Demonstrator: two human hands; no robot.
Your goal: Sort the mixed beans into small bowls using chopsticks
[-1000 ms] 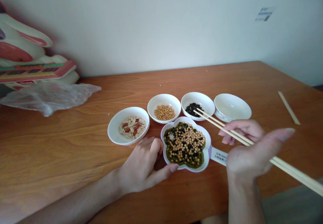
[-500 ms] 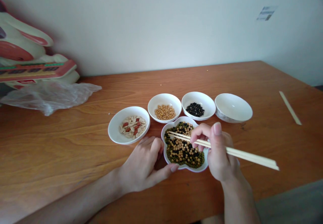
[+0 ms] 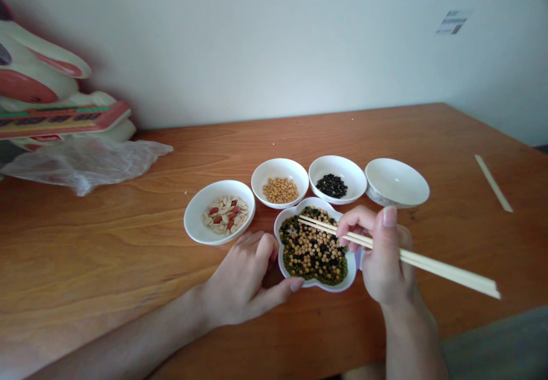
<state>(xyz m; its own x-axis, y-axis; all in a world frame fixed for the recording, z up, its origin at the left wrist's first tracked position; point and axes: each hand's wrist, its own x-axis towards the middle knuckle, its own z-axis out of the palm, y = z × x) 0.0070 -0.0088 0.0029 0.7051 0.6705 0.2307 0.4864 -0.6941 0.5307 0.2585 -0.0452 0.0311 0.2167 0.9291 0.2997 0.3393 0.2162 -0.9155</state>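
My right hand [image 3: 387, 249] is closed around a pair of pale wooden chopsticks [image 3: 447, 270]. Their tips are over the upper left of a white flower-shaped dish [image 3: 351, 266] with a pale purple outer side. Mixed green, black and yellow beans [image 3: 314, 246] cover the dish's bottom. Nothing can be made out between the chopstick tips. My left hand [image 3: 240, 280] grips the dish's left edge, thumb along the near rim and the other fingers curled at its side. Just beyond that hand stands a white bowl [image 3: 194, 220] of shelled peanuts, some with red skins.
Behind the dish stand a bowl of yellow beans [image 3: 280, 190], a bowl of black beans [image 3: 331, 186] and an empty white bowl [image 3: 397, 183]. A pale wooden strip [image 3: 493, 183] lies at the right. A clear plastic bag [image 3: 85, 160] and a toy keyboard [image 3: 64, 118] occupy the far left.
My right hand and the chopsticks have shifted to the right, and the tips moved right and slightly away from me over the beans. My left hand stays put.
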